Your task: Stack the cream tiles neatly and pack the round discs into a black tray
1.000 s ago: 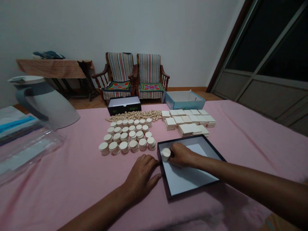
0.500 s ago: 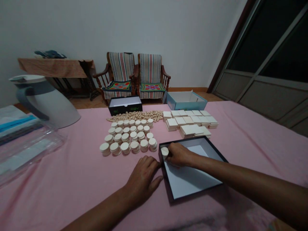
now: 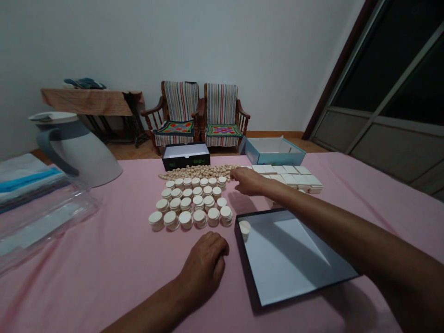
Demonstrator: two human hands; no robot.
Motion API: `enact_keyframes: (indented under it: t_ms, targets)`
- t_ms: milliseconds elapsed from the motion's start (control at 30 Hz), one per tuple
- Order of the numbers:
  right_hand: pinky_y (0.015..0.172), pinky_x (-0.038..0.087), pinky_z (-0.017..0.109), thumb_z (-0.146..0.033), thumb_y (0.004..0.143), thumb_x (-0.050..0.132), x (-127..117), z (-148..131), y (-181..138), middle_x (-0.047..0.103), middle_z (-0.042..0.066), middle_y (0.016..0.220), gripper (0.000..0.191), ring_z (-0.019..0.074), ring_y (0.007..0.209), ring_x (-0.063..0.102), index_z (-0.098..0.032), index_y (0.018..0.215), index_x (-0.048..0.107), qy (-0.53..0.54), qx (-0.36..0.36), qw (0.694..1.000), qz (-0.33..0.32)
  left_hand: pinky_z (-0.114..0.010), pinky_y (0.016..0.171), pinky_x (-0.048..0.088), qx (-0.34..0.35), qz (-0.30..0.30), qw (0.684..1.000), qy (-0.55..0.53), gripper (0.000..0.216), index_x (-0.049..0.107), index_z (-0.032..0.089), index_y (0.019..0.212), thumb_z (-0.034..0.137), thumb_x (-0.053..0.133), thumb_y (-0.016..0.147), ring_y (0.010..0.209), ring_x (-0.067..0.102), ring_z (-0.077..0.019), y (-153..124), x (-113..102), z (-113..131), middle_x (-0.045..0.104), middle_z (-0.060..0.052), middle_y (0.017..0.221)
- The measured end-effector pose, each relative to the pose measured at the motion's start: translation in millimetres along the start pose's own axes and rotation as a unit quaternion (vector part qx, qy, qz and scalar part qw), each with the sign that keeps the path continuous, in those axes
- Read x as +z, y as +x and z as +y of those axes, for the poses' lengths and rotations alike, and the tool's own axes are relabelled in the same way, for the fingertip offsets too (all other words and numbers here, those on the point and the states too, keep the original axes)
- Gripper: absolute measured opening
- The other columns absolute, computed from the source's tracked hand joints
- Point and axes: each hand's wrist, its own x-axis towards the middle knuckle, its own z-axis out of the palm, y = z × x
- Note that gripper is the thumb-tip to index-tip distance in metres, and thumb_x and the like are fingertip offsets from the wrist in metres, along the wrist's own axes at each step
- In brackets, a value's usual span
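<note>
My right hand (image 3: 248, 181) reaches out over the pink table, its fingers stretched toward the far right end of the rows of stacked pale round discs (image 3: 194, 203), holding nothing. My left hand (image 3: 206, 266) rests palm down on the pink cloth, fingers loosely curled, just left of a shallow black box with a white floor (image 3: 294, 259). One small stack of discs (image 3: 244, 228) stands in the box's near-left corner. Beyond the discs lies a strip of small wooden beads (image 3: 197, 172), and stacks of pale square tiles (image 3: 294, 175) sit to the right of my right hand.
A black box (image 3: 186, 156) and a light blue box (image 3: 272, 150) stand at the table's far edge. A white jug (image 3: 78, 150) and a clear plastic case (image 3: 38, 217) occupy the left side. Two striped armchairs (image 3: 201, 113) stand behind, with a sliding door on the right.
My right hand let go of the disc stack in the black box's corner and moved away toward the far rows of discs. My left hand barely shifted. The view moved closer.
</note>
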Motion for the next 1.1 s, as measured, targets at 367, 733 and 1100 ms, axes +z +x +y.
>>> enact_keyframes:
  t_ms: [367,733,1100]
  targets:
    - [0.08,0.047,0.032,-0.027,0.073,0.063,43,-11,74,0.063,0.02,0.111,0.042,0.0285,0.102,0.06,-0.009,0.11,0.058,0.013,-0.009,0.998,-0.055,-0.035,0.069,0.042,-0.001,0.003,1.0,-0.011,0.026,0.051,0.019,0.08,-0.002,0.041,0.068,0.077,0.049,-0.0208,-2,1,-3,0.056,-0.006,0.08]
    - [0.08,0.047,0.029,-0.024,0.074,0.062,46,-16,76,0.066,0.019,0.11,0.036,0.0267,0.103,0.061,-0.008,0.106,0.062,0.024,-0.006,0.997,-0.077,-0.035,0.069,0.041,0.001,0.0,1.0,-0.015,0.026,0.052,0.019,0.081,-0.001,0.042,0.069,0.077,0.048,-0.021,-2,2,-4,0.055,-0.006,0.079]
    - [0.075,0.045,0.026,-0.019,0.069,0.063,24,-14,58,0.065,0.021,0.107,0.037,0.0272,0.099,0.061,-0.005,0.104,0.063,0.014,0.021,0.999,-0.033,-0.034,0.069,0.041,0.002,0.0,1.0,-0.005,0.024,0.052,0.019,0.08,0.0,0.043,0.07,0.078,0.049,-0.0207,0,2,-4,0.055,-0.006,0.08]
